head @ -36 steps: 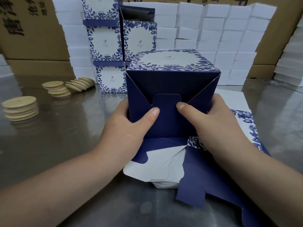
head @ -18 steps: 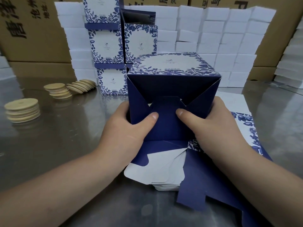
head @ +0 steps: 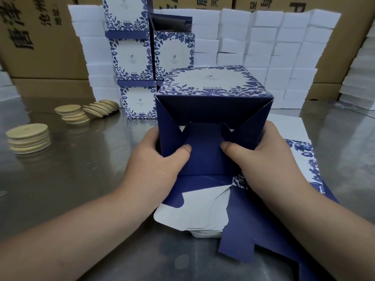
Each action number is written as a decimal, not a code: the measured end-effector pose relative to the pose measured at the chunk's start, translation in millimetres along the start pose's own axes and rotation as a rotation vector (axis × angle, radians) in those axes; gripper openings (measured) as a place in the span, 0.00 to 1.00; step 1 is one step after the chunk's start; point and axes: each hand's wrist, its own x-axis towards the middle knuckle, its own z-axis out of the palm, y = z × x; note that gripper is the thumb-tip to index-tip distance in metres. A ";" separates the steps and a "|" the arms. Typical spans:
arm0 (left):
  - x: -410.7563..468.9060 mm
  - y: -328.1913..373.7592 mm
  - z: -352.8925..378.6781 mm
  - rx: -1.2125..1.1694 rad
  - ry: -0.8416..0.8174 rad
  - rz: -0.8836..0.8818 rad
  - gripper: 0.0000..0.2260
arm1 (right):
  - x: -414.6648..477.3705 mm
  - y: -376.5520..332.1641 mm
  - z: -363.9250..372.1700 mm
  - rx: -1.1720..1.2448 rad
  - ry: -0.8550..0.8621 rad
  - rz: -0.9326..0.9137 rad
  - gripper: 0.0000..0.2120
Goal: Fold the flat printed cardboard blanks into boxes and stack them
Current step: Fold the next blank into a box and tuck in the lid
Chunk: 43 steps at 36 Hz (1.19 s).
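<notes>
**Both hands on the half-folded box, thumbs on the tongue flap**

Nearest to me, a pile of flat blanks [head: 194, 218] lies on the steel bench [head: 60, 189], white sides up, with one navy blank [head: 255, 226] splayed over its right part and hanging toward the bench edge.

Standing on that pile is the half-folded box [head: 213, 88]. It is tipped on its side, so its open navy end faces me and a printed blue-leaf panel faces up.

My left hand [head: 154, 165] clasps the box's left wall and my right hand [head: 267, 159] its right wall. The box sits squeezed between the two palms. Each thumb reaches inward and presses on the navy tongue flap [head: 205, 157], whose top edge is tucked in between the two angled side flaps. The other fingers are hidden behind the walls, so I cannot tell how they lie.

Farther left on the bench are a stack of round wooden lids [head: 28, 138], a second stack [head: 73, 114] and a fanned row [head: 101, 106] leaning beside it.

Behind the box stand the finished boxes [head: 132, 57], stacked in two columns. Behind them is a wall of white blocks [head: 274, 47], and brown cartons [head: 40, 37] sit at the very back.
</notes>
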 end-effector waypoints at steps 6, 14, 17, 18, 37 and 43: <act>-5.0 0.7 -0.9 0.071 -0.027 0.058 0.12 | -3.9 -4.1 0.0 0.047 -0.031 -0.021 0.21; -10.5 2.1 -1.4 0.097 -0.013 0.169 0.24 | -8.1 -3.8 -1.6 0.068 -0.091 -0.062 0.19; -10.2 2.6 -2.4 0.089 -0.033 0.178 0.19 | -9.8 -5.0 -2.1 0.056 -0.110 -0.104 0.18; -9.8 2.7 -2.9 0.088 -0.033 0.185 0.19 | -10.4 -6.4 -2.6 0.056 -0.118 -0.130 0.15; -9.7 -7.8 -8.5 -0.269 -0.096 0.294 0.21 | -6.4 1.4 -3.0 0.441 -0.291 -0.187 0.32; -8.1 7.1 -11.1 -0.357 -0.170 0.383 0.25 | -10.6 -0.6 -8.5 0.485 -0.343 -0.197 0.35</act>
